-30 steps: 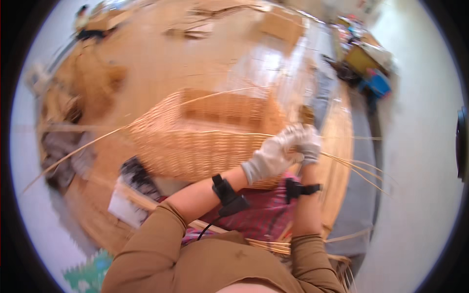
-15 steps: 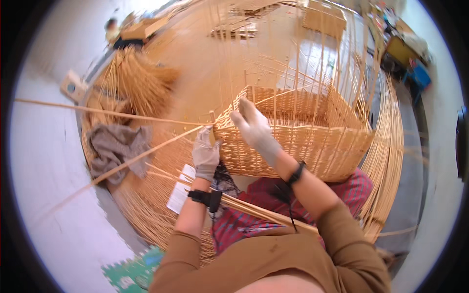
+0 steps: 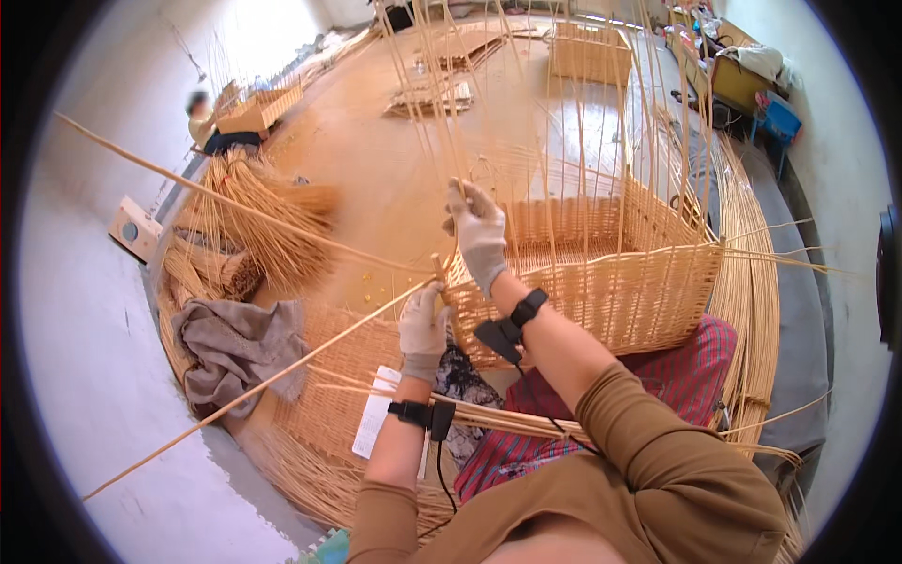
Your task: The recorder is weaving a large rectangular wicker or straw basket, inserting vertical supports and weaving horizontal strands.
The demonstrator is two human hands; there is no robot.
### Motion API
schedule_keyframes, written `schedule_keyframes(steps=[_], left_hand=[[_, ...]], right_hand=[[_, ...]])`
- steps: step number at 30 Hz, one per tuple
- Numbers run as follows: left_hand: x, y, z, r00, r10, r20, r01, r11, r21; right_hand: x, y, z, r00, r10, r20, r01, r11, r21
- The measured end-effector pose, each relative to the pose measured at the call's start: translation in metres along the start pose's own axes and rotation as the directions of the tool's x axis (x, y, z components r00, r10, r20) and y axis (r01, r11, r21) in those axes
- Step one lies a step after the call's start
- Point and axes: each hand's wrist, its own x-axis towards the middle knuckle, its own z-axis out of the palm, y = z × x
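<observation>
My gloved left hand (image 3: 423,329) grips the near left corner of a rectangular woven wicker basket (image 3: 587,301), where a short post and long loose canes (image 3: 291,363) meet. My gloved right hand (image 3: 477,235) is raised above that same corner, its fingers closed around a thin upright cane (image 3: 451,150). Many tall upright canes stand from the basket's rim. The basket rests by red plaid cloth (image 3: 691,362) on my lap, with a bundle of rods lying across below it.
Straw bundles (image 3: 254,216) and a grey cloth (image 3: 235,343) lie at left. Long rods (image 3: 747,310) lie along the right. Another person (image 3: 202,122) sits at the back left near a wicker box. Another box (image 3: 587,56), cluttered furniture and a blue stool (image 3: 775,117) are farther back.
The view has swung round. My hands, earlier together at the basket's right, moved to its left corner. My right hand has since risen and closed on an upright cane.
</observation>
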Motion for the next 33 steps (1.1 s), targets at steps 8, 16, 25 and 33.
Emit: schedule_keyframes(steps=[8, 16, 25, 33], left_hand=[[0.0, -0.017, -0.001, 0.973, 0.211, -0.09, -0.204, 0.976, 0.078], [0.014, -0.01, -0.007, 0.982, 0.183, -0.052, -0.18, 0.982, 0.05], [0.018, 0.002, -0.01, 0.993, 0.115, -0.04, -0.108, 0.983, 0.145], [0.015, 0.021, -0.02, 0.997, 0.071, -0.02, -0.067, 0.986, 0.153]], right_hand=[[-0.02, -0.037, 0.009, 0.97, -0.099, 0.22, 0.198, 0.851, -0.487], [-0.026, -0.05, -0.001, 0.864, -0.357, 0.355, 0.466, 0.835, -0.294], [-0.017, -0.006, 0.014, 0.944, -0.058, 0.324, 0.178, 0.919, -0.353], [-0.069, -0.018, -0.073, 0.999, 0.049, -0.011, -0.05, 0.928, -0.369]])
